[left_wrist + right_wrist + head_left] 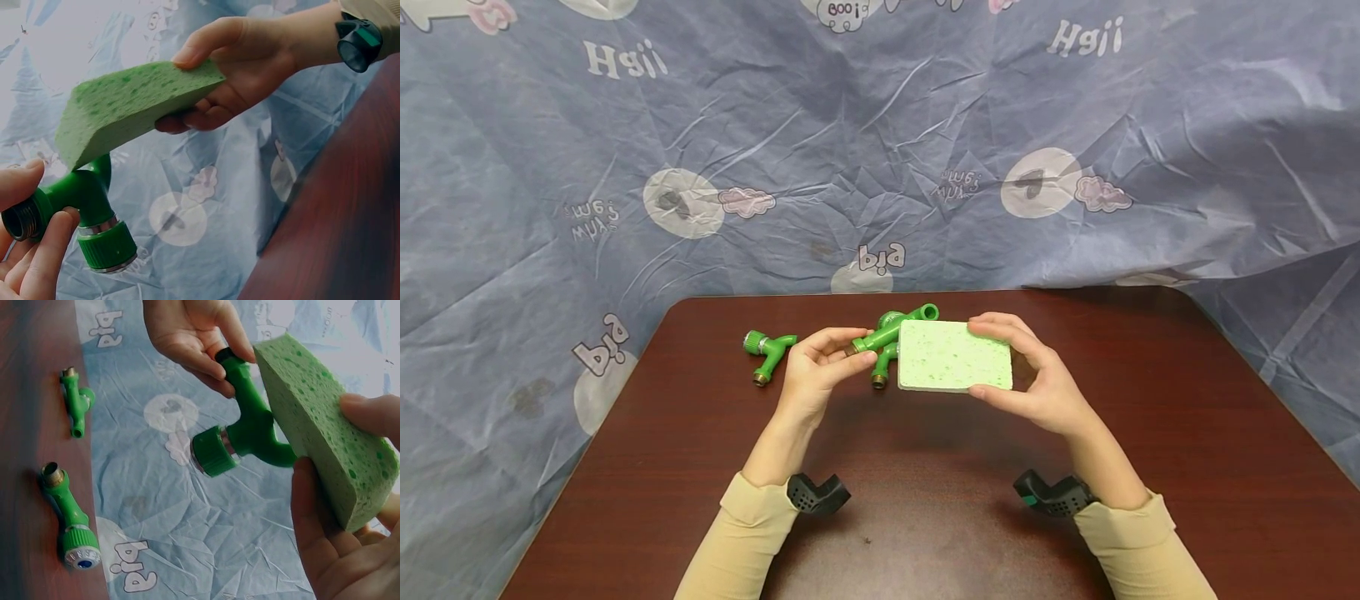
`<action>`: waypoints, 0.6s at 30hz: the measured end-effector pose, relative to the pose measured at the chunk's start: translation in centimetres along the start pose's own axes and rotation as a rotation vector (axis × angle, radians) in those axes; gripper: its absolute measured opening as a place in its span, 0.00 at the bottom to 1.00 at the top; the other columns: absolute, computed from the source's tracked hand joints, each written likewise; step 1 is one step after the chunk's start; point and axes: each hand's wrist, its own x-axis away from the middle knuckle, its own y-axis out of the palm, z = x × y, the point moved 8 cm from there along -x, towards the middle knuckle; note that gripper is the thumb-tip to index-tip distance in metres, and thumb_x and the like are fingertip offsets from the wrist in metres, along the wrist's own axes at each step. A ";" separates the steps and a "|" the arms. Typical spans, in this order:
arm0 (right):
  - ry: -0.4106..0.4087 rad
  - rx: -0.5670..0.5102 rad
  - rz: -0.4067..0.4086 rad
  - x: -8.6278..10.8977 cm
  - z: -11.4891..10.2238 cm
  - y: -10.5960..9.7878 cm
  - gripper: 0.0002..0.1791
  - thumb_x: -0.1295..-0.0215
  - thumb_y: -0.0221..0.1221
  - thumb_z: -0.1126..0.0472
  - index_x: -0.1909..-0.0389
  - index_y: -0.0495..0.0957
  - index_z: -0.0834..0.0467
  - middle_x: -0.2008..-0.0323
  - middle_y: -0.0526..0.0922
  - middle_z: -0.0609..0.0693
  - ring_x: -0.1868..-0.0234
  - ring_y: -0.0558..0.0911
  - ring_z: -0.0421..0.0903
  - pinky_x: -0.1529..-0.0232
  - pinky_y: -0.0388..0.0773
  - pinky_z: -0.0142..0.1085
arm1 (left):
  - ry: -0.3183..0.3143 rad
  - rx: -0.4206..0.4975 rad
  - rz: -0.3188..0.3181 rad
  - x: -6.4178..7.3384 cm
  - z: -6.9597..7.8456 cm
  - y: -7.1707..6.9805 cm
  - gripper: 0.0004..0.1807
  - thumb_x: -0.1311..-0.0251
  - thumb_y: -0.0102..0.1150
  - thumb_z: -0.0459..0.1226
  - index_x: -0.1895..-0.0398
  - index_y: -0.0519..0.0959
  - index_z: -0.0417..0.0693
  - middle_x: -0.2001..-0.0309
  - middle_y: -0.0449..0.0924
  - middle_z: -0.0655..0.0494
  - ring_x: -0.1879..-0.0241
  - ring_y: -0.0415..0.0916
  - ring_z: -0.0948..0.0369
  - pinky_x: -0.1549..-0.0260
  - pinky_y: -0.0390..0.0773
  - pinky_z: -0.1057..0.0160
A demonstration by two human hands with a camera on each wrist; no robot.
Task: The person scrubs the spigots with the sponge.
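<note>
a wrinkled blue cloth [842, 150] printed with pale words hangs beyond the dark red table [1150, 383], and i hold both hands above that table. my right hand [1045, 379] grips the sponge [955, 357] by its right end, fingers over the upper edge and thumb under the lower, parted just as far as the sponge is wide. its long axis runs sideways, out of that grip toward my left hand [820, 367].

left of the sponge, that left hand pinches a green tap [891, 333] by its threaded end, thumb and fingertips curled in close. what counts here, i judge, is how the two meet: the tap slants up from my left fingers to the sponge's upper left corner, its spout passing behind it. the left hand is nearer the sponge's free end. whether tap and sponge touch, i cannot tell.

on the table, a second tap [880, 379] lies just beside the sponge's left edge, and a third tap [767, 354] well to the sponge's left.
</note>
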 end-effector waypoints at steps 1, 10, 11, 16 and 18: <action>0.004 -0.002 0.009 0.0 0.1 0.1 0.37 0.60 0.63 0.87 0.43 0.66 0.76 0.43 0.63 0.67 0.45 0.70 0.52 0.57 0.76 0.30 | -0.001 0.002 -0.001 0.0 0.0 0.0 0.22 0.56 0.60 0.15 0.65 0.85 0.50 0.62 0.84 0.54 0.66 0.81 0.62 0.66 0.80 0.70; 0.025 0.001 -0.031 0.0 0.8 1.7 0.37 0.59 0.64 0.84 0.42 0.66 0.73 0.42 0.62 0.66 0.47 0.72 0.51 0.58 0.77 0.31 | -0.016 0.024 -0.034 0.1 -0.5 0.3 0.20 0.53 0.59 0.17 0.65 0.85 0.50 0.64 0.84 0.54 0.73 0.79 0.64 0.67 0.82 0.67; 0.030 -0.001 -0.036 0.0 0.7 1.7 0.37 0.59 0.64 0.85 0.43 0.67 0.74 0.42 0.62 0.66 0.48 0.73 0.51 0.59 0.78 0.31 | -0.018 0.033 -0.036 0.1 -0.5 0.4 0.19 0.53 0.59 0.17 0.65 0.85 0.49 0.64 0.83 0.53 0.73 0.79 0.64 0.66 0.82 0.65; 0.031 -0.008 -0.030 0.0 0.4 1.3 0.36 0.60 0.62 0.86 0.43 0.66 0.75 0.42 0.62 0.66 0.49 0.73 0.50 0.59 0.77 0.30 | 0.012 0.065 -0.053 -0.3 -2.0 -0.6 0.13 0.52 0.66 0.24 0.60 0.83 0.40 0.60 0.83 0.48 0.68 0.81 0.60 0.61 0.82 0.54; 0.036 0.000 -0.045 0.0 0.5 1.6 0.36 0.59 0.63 0.85 0.43 0.66 0.74 0.42 0.62 0.66 0.49 0.73 0.50 0.59 0.78 0.31 | 0.027 0.041 -0.055 -0.4 -2.2 -0.6 0.14 0.51 0.67 0.28 0.58 0.82 0.37 0.61 0.83 0.48 0.67 0.81 0.59 0.61 0.81 0.52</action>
